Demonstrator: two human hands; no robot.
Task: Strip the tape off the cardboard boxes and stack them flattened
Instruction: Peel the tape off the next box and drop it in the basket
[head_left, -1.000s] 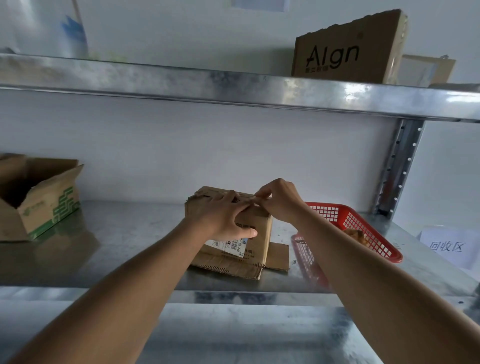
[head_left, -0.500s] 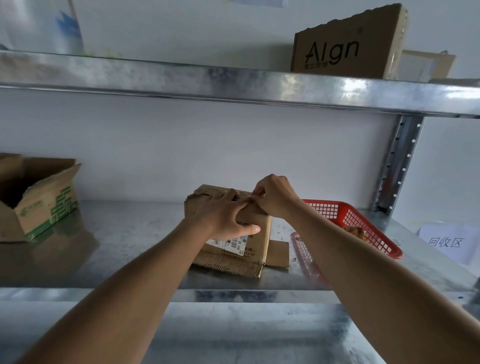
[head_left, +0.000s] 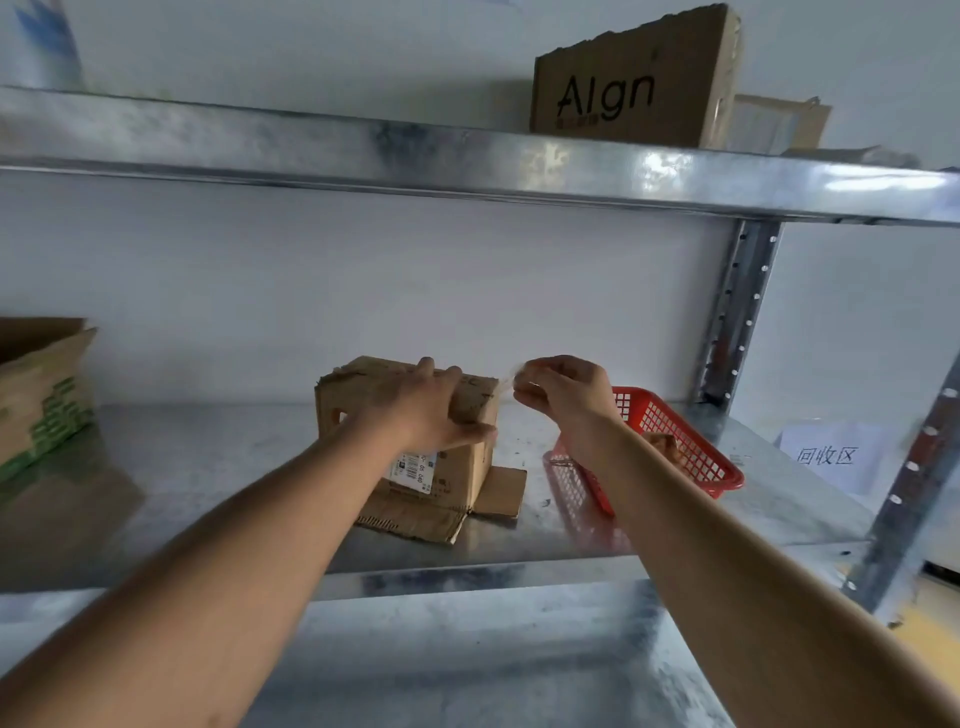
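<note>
A small brown cardboard box (head_left: 462, 467) with a white label stands on the metal shelf (head_left: 208, 457), its bottom flaps splayed out. My left hand (head_left: 431, 410) lies over the box's top and front corner, thumb against the front face, holding it down. My right hand (head_left: 563, 389) is lifted just right of the box's top edge and pinches a strip of clear tape (head_left: 506, 382) that stretches from the box's top right corner to my fingers.
A red plastic basket (head_left: 691, 457) sits right of the box with brownish scraps inside. An open box with green print (head_left: 41, 395) stands at far left. On the upper shelf stands a box printed "AIgn" (head_left: 634, 83). A paper sign (head_left: 826, 457) lies at right, beside the upright post (head_left: 737, 312).
My right hand has pulled away from the box top to the right, drawing a strip of clear tape off it. My left hand stays pressed on the box.
</note>
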